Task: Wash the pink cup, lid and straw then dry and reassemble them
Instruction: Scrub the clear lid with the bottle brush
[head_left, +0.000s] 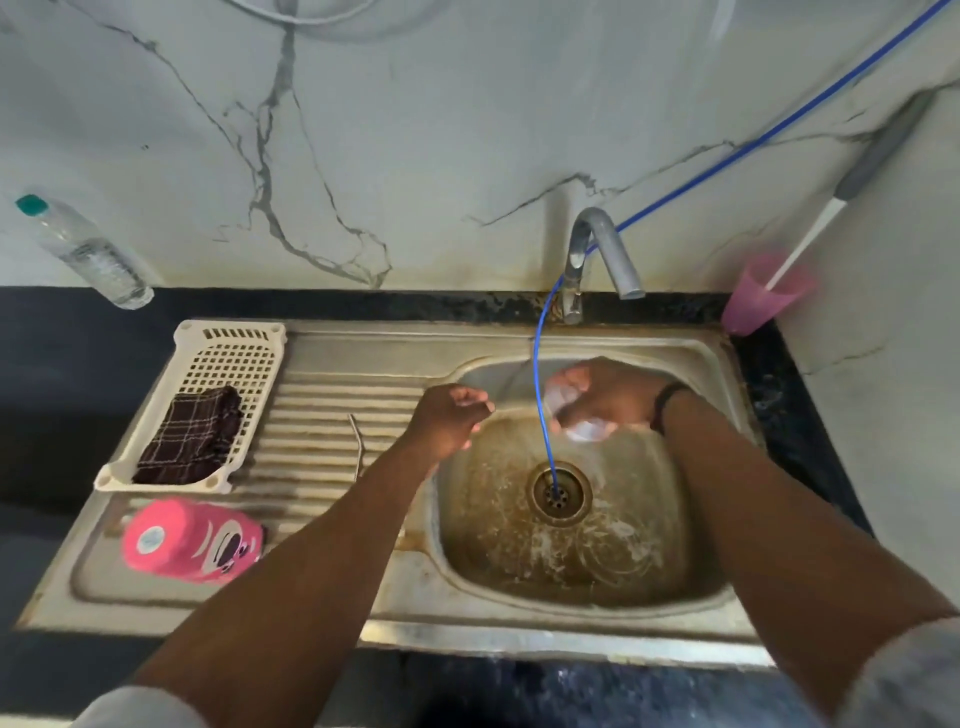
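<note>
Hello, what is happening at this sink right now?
A person is washing up at the sink. The right hand holds a clear lid over the basin, below the tap. The left hand is loosely curled beside it; whether it holds anything is unclear. The pink cup lies on its side on the draining board, with the metal straw nearby. A folded cloth waits in the white basket.

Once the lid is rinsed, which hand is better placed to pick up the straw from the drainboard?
Left. The left hand hovers free beside the straw, while the right hand grips the lid over the sink.
</note>
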